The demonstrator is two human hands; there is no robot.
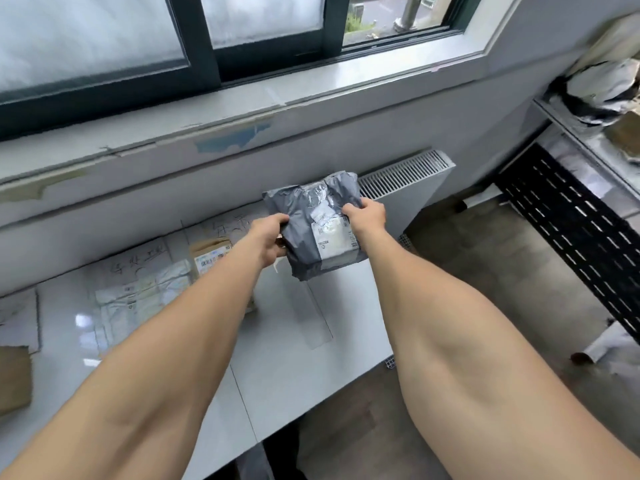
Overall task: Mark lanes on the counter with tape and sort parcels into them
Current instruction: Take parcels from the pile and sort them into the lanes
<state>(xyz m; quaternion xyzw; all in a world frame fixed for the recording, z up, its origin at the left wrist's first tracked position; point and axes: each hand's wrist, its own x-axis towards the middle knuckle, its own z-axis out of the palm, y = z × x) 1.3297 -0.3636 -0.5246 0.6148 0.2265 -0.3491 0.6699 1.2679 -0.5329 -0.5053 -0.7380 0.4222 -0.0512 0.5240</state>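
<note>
The person held a grey parcel (306,216) in the air above the right end of the tabletop (287,344), clear of the surface. The left hand (268,239) gripped its left edge, fingers curled round it. The right hand (367,214) pinched its upper right edge.

Both grips sat on slack plastic film, so the soft bag could have sagged or slid out if either hand let go early. The tabletop's right edge lay close by, and a careless set-down there could have tipped the parcel to the floor.

The lanes were faint. A strip of clear tape (320,317) barely showed on the glossy white surface, so the parcel might have landed across a line. A misread of its label (332,237) would likely have sent it to the wrong lane, beside the white mailer (145,292) or the brown parcel (207,252).
</note>
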